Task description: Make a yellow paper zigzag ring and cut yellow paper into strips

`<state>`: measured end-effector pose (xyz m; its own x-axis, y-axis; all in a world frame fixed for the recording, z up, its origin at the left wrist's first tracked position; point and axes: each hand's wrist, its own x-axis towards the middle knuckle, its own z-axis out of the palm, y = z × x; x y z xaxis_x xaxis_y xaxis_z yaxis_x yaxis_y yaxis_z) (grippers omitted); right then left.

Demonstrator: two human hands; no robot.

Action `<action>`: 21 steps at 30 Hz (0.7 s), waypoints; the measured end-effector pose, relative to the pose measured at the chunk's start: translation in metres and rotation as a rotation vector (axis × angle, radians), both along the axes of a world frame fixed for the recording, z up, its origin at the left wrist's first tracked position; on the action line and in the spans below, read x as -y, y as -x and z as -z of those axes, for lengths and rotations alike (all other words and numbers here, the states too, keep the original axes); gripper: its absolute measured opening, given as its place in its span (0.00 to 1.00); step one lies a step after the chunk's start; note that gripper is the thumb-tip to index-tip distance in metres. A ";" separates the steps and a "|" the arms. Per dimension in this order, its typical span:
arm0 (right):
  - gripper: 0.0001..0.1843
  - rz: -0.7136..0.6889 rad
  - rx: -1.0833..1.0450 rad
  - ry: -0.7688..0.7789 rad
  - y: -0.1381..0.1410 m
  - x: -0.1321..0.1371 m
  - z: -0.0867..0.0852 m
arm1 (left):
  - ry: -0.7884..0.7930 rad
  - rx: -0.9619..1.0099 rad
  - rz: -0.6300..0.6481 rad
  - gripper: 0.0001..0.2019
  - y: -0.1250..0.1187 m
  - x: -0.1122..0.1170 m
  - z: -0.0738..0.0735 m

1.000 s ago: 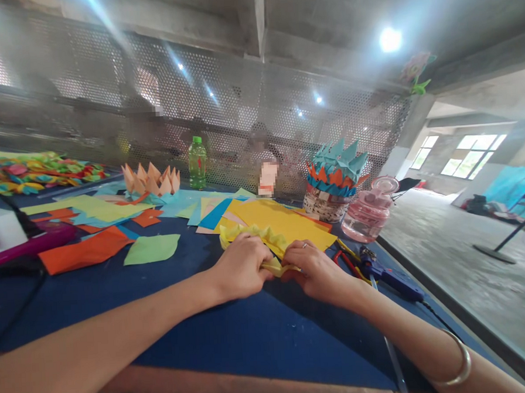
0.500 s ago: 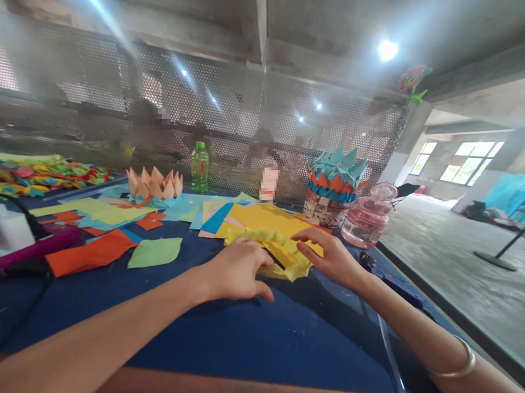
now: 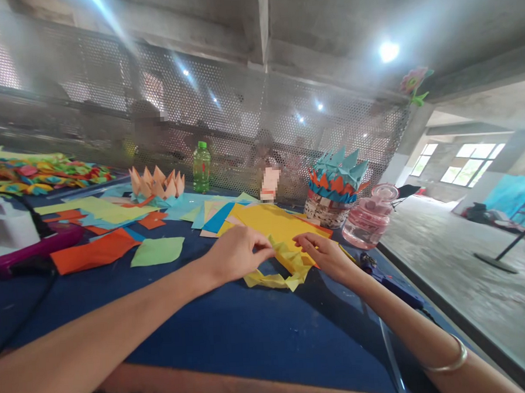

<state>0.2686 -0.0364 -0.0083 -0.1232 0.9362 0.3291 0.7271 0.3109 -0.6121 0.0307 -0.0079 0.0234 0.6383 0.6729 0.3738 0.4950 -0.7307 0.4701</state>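
Note:
A ring of folded yellow paper pieces (image 3: 280, 267) hangs between both hands just above the blue table top (image 3: 234, 333). My left hand (image 3: 237, 253) pinches its left upper end, fingers closed. My right hand (image 3: 329, 256) pinches the right upper end, thumb and fingers together. Behind the ring lies a sheet of yellow paper (image 3: 279, 222).
Coloured paper sheets (image 3: 93, 252) lie spread at left, with an orange paper crown (image 3: 156, 183) and a green bottle (image 3: 201, 166) behind. A basket with blue-orange paper craft (image 3: 335, 190), a pink jar (image 3: 369, 214) and a blue glue gun (image 3: 390, 283) sit at right. A perforated metal screen (image 3: 241, 127) backs the table.
Both hands have lifted the yellow ring off the table; it went from pressed flat to hanging open between my pinching fingers.

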 end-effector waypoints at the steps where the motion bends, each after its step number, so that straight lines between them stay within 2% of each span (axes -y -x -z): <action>1: 0.21 0.002 0.004 0.007 0.000 0.000 0.000 | -0.047 0.006 -0.063 0.11 0.002 -0.003 -0.003; 6: 0.22 0.025 0.045 0.072 0.002 -0.001 0.000 | -0.223 -0.114 -0.432 0.11 0.019 -0.026 -0.014; 9: 0.24 0.041 0.074 0.136 0.002 -0.001 0.000 | -0.206 -0.227 -0.554 0.14 0.028 -0.038 -0.017; 13: 0.25 0.083 0.138 0.160 0.004 0.001 -0.003 | -0.079 -0.251 -0.553 0.11 0.037 -0.048 -0.019; 17: 0.28 0.084 0.272 0.121 0.007 0.004 -0.008 | -0.013 -0.323 -0.503 0.25 0.043 -0.055 -0.016; 21: 0.32 0.091 0.337 0.191 0.008 0.007 -0.013 | 0.176 -0.494 -0.446 0.23 0.045 -0.055 -0.017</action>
<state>0.2606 -0.0438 0.0044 -0.1084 0.9887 0.1034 0.9165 0.1397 -0.3750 -0.0142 0.0469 0.0403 0.3540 0.9348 -0.0286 0.9174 -0.3411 0.2050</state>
